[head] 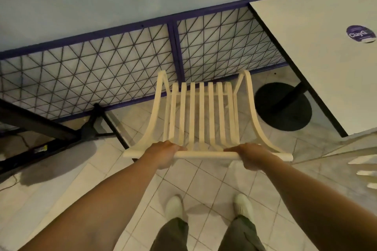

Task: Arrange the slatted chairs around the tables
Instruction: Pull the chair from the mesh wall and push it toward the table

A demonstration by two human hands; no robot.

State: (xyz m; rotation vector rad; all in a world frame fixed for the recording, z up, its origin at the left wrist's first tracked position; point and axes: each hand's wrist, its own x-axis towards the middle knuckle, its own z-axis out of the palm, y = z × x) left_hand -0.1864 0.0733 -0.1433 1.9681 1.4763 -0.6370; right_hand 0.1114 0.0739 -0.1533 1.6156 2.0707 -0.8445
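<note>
While I stand on the pale tiled floor, my left hand and right hand each grip the top rail of the cream slatted wooden chair, beside the white square table.

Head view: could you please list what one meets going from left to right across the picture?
Black table frame → left hand → slatted chair, middle slats → right hand → round black table base → purple sticker.
</note>
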